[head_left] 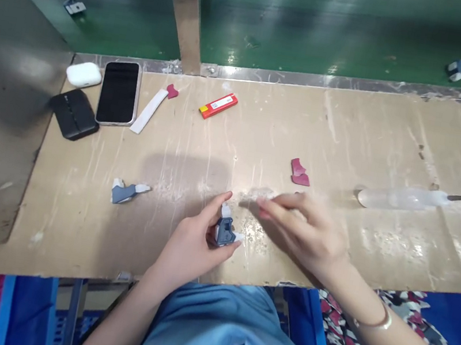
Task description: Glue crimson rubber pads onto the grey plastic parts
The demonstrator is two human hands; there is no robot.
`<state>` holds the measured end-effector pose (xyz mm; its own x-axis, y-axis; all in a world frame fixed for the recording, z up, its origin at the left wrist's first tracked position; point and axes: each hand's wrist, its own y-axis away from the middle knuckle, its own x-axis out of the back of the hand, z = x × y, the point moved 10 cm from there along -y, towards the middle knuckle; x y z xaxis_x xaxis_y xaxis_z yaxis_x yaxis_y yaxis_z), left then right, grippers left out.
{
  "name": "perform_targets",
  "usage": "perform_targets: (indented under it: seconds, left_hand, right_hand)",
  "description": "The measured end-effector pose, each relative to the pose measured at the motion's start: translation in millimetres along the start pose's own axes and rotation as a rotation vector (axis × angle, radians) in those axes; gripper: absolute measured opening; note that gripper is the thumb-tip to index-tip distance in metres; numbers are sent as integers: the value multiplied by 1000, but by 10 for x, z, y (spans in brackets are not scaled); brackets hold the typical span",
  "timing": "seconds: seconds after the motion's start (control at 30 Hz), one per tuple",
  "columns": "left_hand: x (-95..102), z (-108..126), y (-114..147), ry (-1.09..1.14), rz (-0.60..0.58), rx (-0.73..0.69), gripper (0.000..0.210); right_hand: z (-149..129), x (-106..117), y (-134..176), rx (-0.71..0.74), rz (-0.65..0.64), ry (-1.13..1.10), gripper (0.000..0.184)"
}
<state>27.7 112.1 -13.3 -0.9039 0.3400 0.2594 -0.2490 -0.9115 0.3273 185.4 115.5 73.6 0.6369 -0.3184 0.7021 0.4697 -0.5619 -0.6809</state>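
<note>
My left hand (198, 237) grips a small blue-grey and white plastic part (225, 233) between thumb and fingers, just over the tabletop. To its right, my right hand (309, 229) has its fingertips pinched together. A reddish spot shows at those fingertips, but I cannot make out what they hold. Just beyond the right hand lie dark red plastic pieces (300, 173). A similar blue-grey and white part (124, 193) rests on the table left of my left hand. Further right lies a translucent squeeze bottle (405, 199) with a thin dark tip.
At the back left of the tabletop (74, 218) are a phone (118, 92), a white case (84, 74), a black flat case (74, 114), a white strip (149, 111) and a red packet (218, 106). Parts lie on the green belt (322, 35). Blue bins (29, 310) hold coloured pieces below.
</note>
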Motion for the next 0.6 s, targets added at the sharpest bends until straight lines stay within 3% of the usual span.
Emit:
perform_targets:
  seconds: [0.1,0.2,0.4,0.6]
  left_hand:
    - [2,13,9,19,10,-19,81]
    - [12,18,16,20,16,-36,82]
    - [29,56,24,3,39,-89,77]
    - [30,89,27,-2,35,-128,74]
  right_hand:
    - [-326,5,31,-17,-52,-215,32]
    - [-483,-57,87,-25,-48,-310,27]
    - [-466,-199,159,-82,19,-364,22]
    - [-480,-199,194,-78,25,-388,29]
